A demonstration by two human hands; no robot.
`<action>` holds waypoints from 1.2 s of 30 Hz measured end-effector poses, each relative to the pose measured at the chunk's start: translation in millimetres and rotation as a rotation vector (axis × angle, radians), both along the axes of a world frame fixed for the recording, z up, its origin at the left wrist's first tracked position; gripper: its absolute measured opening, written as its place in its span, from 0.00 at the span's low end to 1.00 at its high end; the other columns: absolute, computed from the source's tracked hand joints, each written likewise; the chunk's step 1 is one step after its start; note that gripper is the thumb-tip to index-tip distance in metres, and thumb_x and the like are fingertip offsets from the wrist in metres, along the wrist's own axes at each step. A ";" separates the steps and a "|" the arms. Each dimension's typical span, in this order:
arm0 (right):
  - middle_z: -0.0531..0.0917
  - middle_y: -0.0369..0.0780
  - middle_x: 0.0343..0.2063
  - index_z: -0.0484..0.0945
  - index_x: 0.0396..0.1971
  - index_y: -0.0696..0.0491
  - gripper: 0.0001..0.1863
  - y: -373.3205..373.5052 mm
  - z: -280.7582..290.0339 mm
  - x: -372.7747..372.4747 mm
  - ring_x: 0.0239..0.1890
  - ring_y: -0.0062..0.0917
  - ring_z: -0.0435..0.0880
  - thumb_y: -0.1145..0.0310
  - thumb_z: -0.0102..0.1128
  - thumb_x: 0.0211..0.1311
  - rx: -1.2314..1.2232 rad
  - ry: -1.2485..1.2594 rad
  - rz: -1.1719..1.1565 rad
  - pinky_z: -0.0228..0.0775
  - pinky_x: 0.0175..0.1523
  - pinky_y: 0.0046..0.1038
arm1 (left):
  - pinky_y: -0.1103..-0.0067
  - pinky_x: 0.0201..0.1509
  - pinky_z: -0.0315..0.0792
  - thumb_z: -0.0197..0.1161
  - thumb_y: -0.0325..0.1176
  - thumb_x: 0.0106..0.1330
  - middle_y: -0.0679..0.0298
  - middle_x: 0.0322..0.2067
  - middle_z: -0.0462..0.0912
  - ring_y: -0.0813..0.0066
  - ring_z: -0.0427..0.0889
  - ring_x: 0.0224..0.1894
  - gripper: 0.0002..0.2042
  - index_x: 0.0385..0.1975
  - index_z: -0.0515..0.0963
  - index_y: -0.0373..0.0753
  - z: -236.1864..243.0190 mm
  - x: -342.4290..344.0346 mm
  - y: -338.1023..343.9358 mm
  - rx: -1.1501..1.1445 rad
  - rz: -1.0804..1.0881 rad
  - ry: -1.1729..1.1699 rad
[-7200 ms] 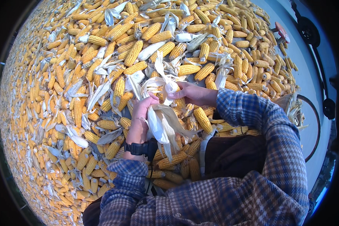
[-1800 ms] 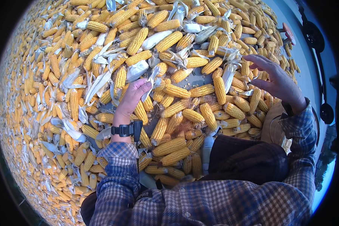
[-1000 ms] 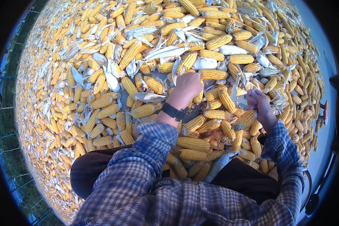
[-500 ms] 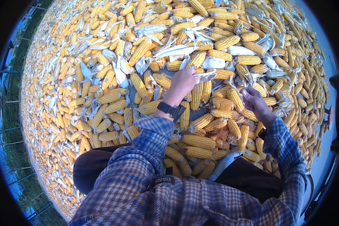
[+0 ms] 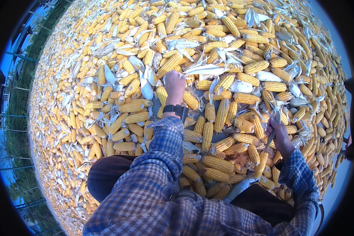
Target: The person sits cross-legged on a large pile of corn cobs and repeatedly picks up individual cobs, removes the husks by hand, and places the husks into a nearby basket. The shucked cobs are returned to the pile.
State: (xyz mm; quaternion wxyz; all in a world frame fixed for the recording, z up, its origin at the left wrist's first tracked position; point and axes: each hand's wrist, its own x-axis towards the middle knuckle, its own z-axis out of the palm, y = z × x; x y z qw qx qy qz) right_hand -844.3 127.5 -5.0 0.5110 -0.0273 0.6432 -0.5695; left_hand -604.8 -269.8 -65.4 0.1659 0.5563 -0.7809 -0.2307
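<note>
My left hand [image 5: 175, 84] reaches over the corn, its fingers curled down beside a yellow corn cob [image 5: 170, 65] and a pale husk [image 5: 146, 86]. A small whitish bit shows at the fingertips, but what they grip is hidden. On the right, my right hand [image 5: 278, 133] is closed around a narrow greyish strip [image 5: 270, 138], which looks like dry husk and sticks out above and below the fist. Between the hands lie bare cobs [image 5: 222, 114] and a long pale husk leaf [image 5: 205, 69].
A broad bed of corn cobs [image 5: 82, 129] with scattered husks spreads all around. My bent knees [image 5: 108, 177] show near the bottom. Below the hands, cobs lie piled close to me [image 5: 218, 164]. Green plants behind a fence [image 5: 19, 129] stand at the far left; pale ground borders the right.
My left hand has moved left, away from the husk it held, and turned downward. My right hand has moved slightly right and lower in the view. The whole view has shifted a little.
</note>
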 end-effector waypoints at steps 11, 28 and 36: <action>0.71 0.31 0.19 0.74 0.35 0.52 0.07 -17.2 3.2 33.0 0.19 0.16 0.69 0.67 0.61 0.70 0.094 -0.076 0.215 0.74 0.30 0.24 | 0.54 0.66 0.69 0.69 0.46 0.58 0.35 0.59 0.68 0.36 0.70 0.63 0.37 0.62 0.65 0.28 -109.2 122.8 -119.0 0.337 0.677 -0.150; 0.84 0.34 0.39 0.80 0.51 0.58 0.19 -87.4 64.7 7.3 0.31 0.15 0.80 0.62 0.69 0.67 -0.201 0.468 0.184 0.75 0.37 0.20 | 0.59 0.44 0.80 0.71 0.42 0.58 0.46 0.42 0.85 0.43 0.85 0.41 0.28 0.55 0.71 0.37 62.3 -104.3 111.5 -0.045 -0.247 0.394; 0.84 0.40 0.27 0.82 0.38 0.60 0.17 -68.0 63.4 -6.7 0.29 0.21 0.82 0.61 0.74 0.63 -0.281 0.765 0.134 0.77 0.35 0.29 | 0.59 0.43 0.79 0.74 0.40 0.54 0.50 0.40 0.84 0.46 0.85 0.42 0.30 0.56 0.72 0.39 94.5 -122.2 229.5 0.031 -0.624 0.334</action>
